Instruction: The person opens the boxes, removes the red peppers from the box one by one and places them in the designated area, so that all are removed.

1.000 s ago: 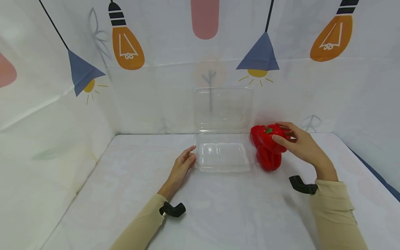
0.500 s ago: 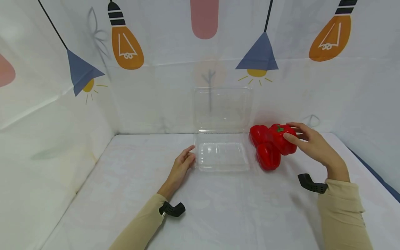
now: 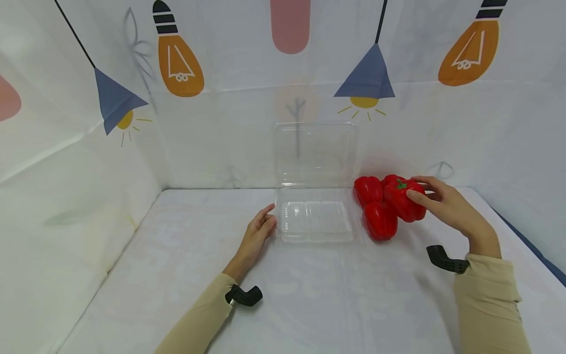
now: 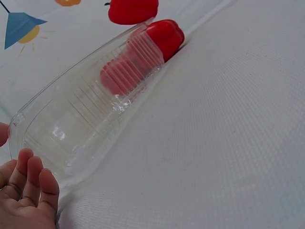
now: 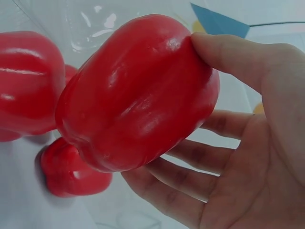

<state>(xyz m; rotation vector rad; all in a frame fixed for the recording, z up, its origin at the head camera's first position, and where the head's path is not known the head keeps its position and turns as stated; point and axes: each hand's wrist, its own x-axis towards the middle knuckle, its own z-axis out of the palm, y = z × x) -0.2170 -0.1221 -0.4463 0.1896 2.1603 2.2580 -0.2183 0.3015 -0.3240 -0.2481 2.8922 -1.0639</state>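
Observation:
My right hand (image 3: 446, 204) holds a glossy red bell pepper (image 3: 404, 202) between thumb and fingers, its green stem facing up. In the right wrist view the held bell pepper (image 5: 140, 93) fills the middle, lifted above the others. Three more red bell peppers stand grouped beside it: one at the front (image 3: 380, 221), one at the left (image 3: 368, 191), and one at the back (image 3: 391, 178), partly covered. My left hand (image 3: 256, 233) rests at the left edge of a clear plastic clamshell container (image 3: 316, 240), fingers relaxed and fingertips right at its rim.
The container's hinged lid (image 3: 316, 152) stands raised against the printed backdrop (image 3: 230, 132). A white cloth covers the table (image 3: 309, 290). The peppers stand close along the container's right side, and the backdrop rises right behind them.
My right hand has moved to the right with the bell pepper, away from the container, uncovering more of the peppers behind. The left hand and container stay put.

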